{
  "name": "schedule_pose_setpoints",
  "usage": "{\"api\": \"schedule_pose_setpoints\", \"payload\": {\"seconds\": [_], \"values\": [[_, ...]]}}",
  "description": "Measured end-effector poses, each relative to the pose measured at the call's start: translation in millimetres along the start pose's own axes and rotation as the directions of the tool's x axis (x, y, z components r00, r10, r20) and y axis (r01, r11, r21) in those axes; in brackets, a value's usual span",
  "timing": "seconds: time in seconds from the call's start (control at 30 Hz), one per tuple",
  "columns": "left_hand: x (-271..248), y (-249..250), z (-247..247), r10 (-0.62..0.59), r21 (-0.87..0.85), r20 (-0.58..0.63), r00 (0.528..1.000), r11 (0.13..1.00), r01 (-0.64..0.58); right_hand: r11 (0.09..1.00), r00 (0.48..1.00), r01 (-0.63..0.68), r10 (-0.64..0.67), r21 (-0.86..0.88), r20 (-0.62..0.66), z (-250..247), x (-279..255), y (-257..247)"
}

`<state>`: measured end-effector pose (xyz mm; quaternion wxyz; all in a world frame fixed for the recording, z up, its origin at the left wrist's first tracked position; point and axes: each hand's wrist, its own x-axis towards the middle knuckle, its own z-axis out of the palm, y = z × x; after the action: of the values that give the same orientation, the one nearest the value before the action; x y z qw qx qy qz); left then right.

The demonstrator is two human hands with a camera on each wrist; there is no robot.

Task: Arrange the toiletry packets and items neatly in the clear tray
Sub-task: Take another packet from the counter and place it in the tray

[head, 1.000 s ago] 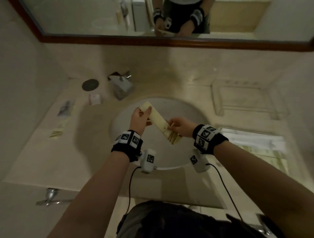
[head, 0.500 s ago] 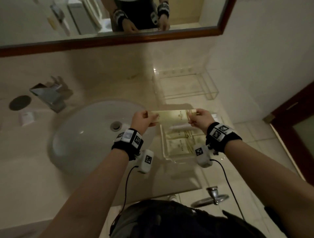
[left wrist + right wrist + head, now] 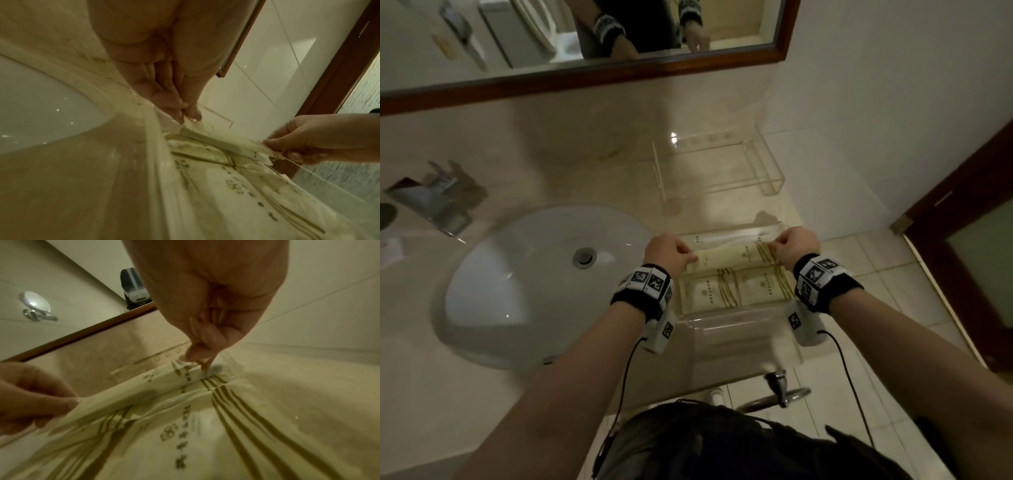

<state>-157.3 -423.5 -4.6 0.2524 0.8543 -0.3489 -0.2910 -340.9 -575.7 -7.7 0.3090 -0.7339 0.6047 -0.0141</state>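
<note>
Packet: long cream packet (image 3: 726,259) with gold stripes near one end, held flat between the two grips, low over the clear tray (image 3: 743,317), just past the two smaller packets (image 3: 732,289) already lying side by side in there
Feel: my guess is it weighs next to nothing and it's floppy paper or film, so it'll sag or buckle in the middle if only one end gets held
Slip: looks a bit glossy, probably slides on the other packets once it's down, so a nudge could knock the row crooked
Fragile: not really, worst case I'd expect is a crease
Where to hold: the short ends, one per grip, keeps it stretched straight so it drops in square with the tray walls
Left grip: left hand (image 3: 667,251) has thumb and fingertips pressed together on the plain end; the left wrist view shows the fingertips (image 3: 174,104) nipping the edge
Right grip: right hand (image 3: 796,244) is pinching the striped end, the other fingers curled in; from the right wrist view a fingertip (image 3: 205,365) reaches down right at the stripes
Under the grips: smaller packets sit on the near side, a white packet (image 3: 729,238) shows on the far side, so the long one is going between them
Off to the left grip's side: sink basin (image 3: 544,284) set into the beige surface (image 3: 448,394)
Beyond both grips: a second clear tray (image 3: 763,168) near the wall, looks like nothing in it
</note>
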Motion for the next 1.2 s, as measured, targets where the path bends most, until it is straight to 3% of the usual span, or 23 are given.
{"api": "schedule_pose_setpoints", "payload": {"seconds": [0.37,0.6,0.73,0.97,1.2], "values": [[-2.3,4.7,2.5,-0.021,0.09,-0.045,0.999,0.996,0.025,0.995,1.0,0.011,-0.01,-0.098,0.011,-0.8,2.7,-0.8],[-4.2,2.7,2.0,-0.047,0.007,-0.109,0.993,0.999,0.048,0.995,0.999,0.029,-0.03,-0.091,-0.013,-2.3,-1.0,-2.6],[-5.7,-4.5,-1.8,-0.045,-0.082,-0.129,0.991,0.996,0.035,0.989,0.988,0.123,-0.13,-0.076,-0.085,-5.2,-7.7,-14.5],[-18.2,-36.4,-35.6,-0.077,-0.193,-0.242,0.967,0.981,0.029,0.949,0.949,0.315,-0.316,0.027,0.009,15.5,-38.8,-90.4],[-44.2,-132.8,-105.4,-0.184,-0.115,-0.326,0.927,0.981,0.155,0.848,0.815,0.528,-0.523,0.053,0.249,81.5,-89.2,-197.2]]}}
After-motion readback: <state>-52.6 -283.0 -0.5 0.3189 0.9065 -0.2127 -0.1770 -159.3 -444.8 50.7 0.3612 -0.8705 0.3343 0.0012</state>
